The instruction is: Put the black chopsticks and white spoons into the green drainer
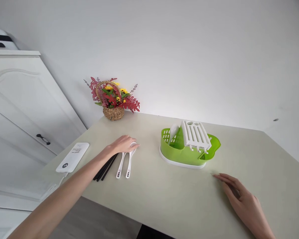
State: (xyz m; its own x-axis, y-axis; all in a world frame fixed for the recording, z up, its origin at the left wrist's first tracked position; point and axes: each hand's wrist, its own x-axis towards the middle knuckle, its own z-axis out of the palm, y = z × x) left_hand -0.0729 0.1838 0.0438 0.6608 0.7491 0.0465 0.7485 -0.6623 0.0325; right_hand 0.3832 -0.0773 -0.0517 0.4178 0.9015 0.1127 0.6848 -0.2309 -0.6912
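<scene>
I make out a wicker flower basket [113,113] with red leaves [134,104] and yellow blooms [109,88]. In front of it and to its left lies a flat white device [76,154], a cable [62,180] at its near end. Farther left I see a white cabinet [17,96] with a dark handle [43,139]; behind the basket, a pale wall [189,59].

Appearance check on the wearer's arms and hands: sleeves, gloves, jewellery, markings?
Left hand and right hand: both ungloved, slender fingers, no rings, watch or bracelet visible. Left forearm is slim and sleeveless as far as the frame shows. No cables or markings visible on either.
</scene>
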